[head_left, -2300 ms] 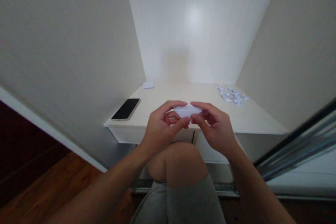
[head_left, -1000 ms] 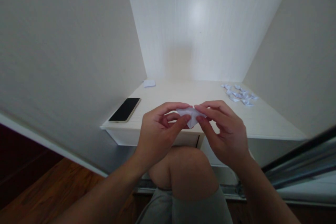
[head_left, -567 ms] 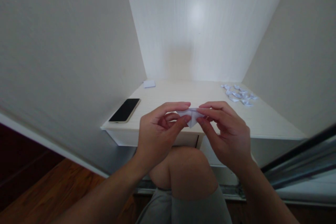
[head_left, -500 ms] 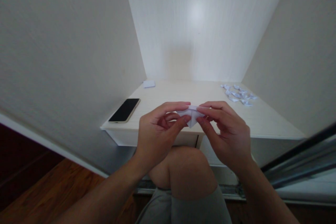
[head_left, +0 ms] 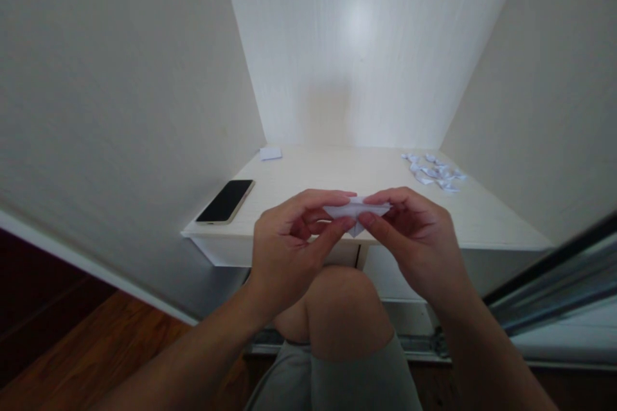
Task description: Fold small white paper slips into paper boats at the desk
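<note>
A small piece of folded white paper (head_left: 355,209) is held up just above the desk's front edge, with a flat strip on top and a pointed tip below. My left hand (head_left: 299,241) pinches its left side, the thumb pressing on the front face and the fingers behind and on top. From the right, my right hand (head_left: 414,237) grips it the same way, its thumb close beside the left one near the middle. The fingertips cover part of the paper.
On the white desk (head_left: 308,170), a phone (head_left: 225,201) lies at the left edge. Behind it sits a stack of white paper (head_left: 270,153). Several small folded paper pieces (head_left: 435,172) lie at the back right. Walls enclose the desk on three sides; my knees (head_left: 344,308) are below.
Both thumbs have shifted on the paper and come closer together at its middle. The upper strip of the paper now shows wider, spread out over the pointed lower part.
</note>
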A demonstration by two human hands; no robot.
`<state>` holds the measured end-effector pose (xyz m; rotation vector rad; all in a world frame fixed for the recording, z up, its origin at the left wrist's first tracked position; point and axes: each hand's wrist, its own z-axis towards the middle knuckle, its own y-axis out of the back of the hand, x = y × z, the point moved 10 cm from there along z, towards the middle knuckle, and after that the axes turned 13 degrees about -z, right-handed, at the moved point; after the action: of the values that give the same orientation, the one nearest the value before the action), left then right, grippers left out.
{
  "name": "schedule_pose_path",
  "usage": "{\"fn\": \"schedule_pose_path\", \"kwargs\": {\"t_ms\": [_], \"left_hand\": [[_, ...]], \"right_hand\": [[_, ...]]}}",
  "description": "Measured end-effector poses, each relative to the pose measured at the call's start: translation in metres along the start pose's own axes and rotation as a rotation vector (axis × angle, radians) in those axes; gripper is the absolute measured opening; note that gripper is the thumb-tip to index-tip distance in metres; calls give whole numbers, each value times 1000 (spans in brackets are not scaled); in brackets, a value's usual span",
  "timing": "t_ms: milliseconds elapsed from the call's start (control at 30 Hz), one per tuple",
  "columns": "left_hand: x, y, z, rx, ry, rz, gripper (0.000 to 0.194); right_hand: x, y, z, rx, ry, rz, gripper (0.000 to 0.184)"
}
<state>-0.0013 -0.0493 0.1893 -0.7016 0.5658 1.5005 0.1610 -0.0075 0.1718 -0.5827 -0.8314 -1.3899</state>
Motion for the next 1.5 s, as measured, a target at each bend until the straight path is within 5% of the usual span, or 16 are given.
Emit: {"fn": "schedule_pose_path", "kwargs": {"t_ms": [367,667,1067,1300,1500], "left_hand": [[20,-9,3,60,279,-214,22],[12,-3,8,47,220,-122,13],[22,-5,4,47,375,-186,13],[22,-8,4,72,433,-219,10],[15,-8,5,52,364,-204,10]], "right_hand": [[8,3,-3,-20,24,-74,13],[13,2,-5,68,158,-196,20],[25,5,-7,33,266,-312,32],[29,3,-9,66,265,-254,26],[24,9,-10,-60,140,-285,16]]}}
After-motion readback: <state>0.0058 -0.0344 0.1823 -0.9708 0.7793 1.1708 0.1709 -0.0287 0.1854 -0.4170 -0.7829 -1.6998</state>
